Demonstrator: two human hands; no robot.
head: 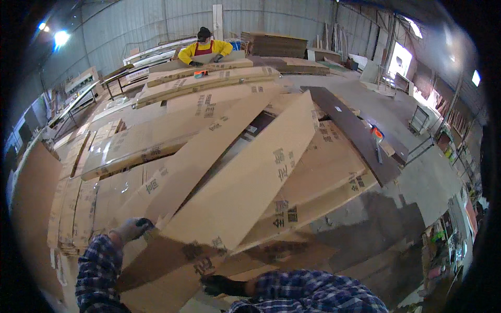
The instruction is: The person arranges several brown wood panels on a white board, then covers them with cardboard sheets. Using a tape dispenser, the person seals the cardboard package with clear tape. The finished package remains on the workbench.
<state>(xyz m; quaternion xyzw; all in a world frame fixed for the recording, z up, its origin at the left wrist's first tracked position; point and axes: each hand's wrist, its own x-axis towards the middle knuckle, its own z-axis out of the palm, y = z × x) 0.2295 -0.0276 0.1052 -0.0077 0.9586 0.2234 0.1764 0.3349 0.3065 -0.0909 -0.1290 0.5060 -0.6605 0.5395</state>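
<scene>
My left hand, in a grey and black work glove, has its fingertips at the near edge of a long folded cardboard sheet with printed characters. My right hand, in a black glove, is at the cardboard's near part, low in the view; its fingers are partly hidden. The sheet has a raised flap slanting away across flat cardboard packages. Beside it on the right lies a dark brown board, bearing a tape dispenser with an orange part.
Taped cardboard packages lie at the left and ahead. A co-worker in yellow sleeves stands at the far side, near another orange tape dispenser. Stacked cardboard stands behind. A metal frame is at right.
</scene>
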